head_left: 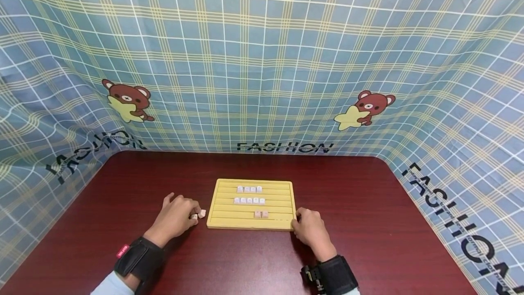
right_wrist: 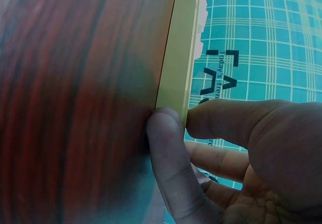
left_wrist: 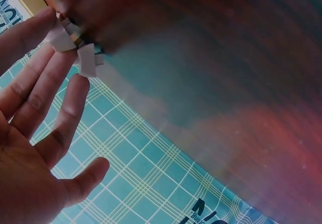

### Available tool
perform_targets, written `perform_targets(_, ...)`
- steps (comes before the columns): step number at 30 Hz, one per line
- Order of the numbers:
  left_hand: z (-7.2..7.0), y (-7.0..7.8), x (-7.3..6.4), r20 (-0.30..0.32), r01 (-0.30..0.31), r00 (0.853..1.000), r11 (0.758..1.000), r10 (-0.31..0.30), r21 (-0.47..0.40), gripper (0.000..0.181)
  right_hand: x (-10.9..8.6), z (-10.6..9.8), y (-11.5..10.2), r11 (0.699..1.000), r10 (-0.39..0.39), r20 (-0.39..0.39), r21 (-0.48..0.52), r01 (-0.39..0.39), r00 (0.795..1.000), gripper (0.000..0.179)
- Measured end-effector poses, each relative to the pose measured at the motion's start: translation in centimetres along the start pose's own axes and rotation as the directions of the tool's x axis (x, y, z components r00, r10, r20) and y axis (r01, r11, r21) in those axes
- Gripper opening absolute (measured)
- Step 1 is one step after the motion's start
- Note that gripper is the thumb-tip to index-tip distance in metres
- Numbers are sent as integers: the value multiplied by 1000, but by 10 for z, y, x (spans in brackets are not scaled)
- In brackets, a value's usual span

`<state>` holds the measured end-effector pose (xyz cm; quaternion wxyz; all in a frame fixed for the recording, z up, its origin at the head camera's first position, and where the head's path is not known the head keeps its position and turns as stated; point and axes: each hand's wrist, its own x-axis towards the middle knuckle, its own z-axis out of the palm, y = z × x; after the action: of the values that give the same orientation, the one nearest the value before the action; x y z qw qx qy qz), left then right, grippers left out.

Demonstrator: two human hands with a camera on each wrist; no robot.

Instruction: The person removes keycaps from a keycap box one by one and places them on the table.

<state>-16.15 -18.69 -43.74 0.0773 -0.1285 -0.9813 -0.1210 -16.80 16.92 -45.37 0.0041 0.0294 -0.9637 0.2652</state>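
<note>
A yellow ridged board (head_left: 241, 221) lies on the table, bearing rows of small keycaps. White keycaps (head_left: 249, 200) fill parts of two upper rows, and two pinkish-beige keycaps (head_left: 261, 214) sit in a lower row. Left of the board, my left hand (head_left: 176, 216) pinches small pale keycaps (head_left: 202, 213) between thumb and fingers. In the left wrist view, two keycaps (left_wrist: 87, 61) show at the fingertips, and the little finger stands apart. My right hand (head_left: 312, 230) grips the board's right edge near its front corner, thumb and finger on either side of the rim (right_wrist: 176, 63).
The dark red wooden table (head_left: 254, 258) reaches back to a blue plaid curtain (head_left: 262, 81) printed with bears and lettering. The curtain also hangs along the left and right sides. Black bands (head_left: 141, 261) wrap both wrists.
</note>
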Motion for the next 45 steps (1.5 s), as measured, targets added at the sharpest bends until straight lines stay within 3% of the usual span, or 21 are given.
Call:
perform_targets(11, 1, -1, 0, -21, -15, 1000, 1000, 15, -3, 19, 0, -2, 0, 1000, 6, 1, -7, -6, 1000, 25)
perform_targets(19, -4, 7, 4, -24, -34, 999, 999, 34, -5, 19, 0, -4, 0, 1000, 6, 4, -6, -6, 1000, 22)
perform_targets(37, 5, 57, 27, -51, -163, 986, 985, 160, -49, 23, -3, 0, 0, 1000, 20, 33, 22, -20, 999, 26)
perform_targets(45, 8, 72, 34, -75, -261, 963, 965, 258, -27, 22, -2, 1, -1, 1000, 0, 16, 28, -1, 1000, 25)
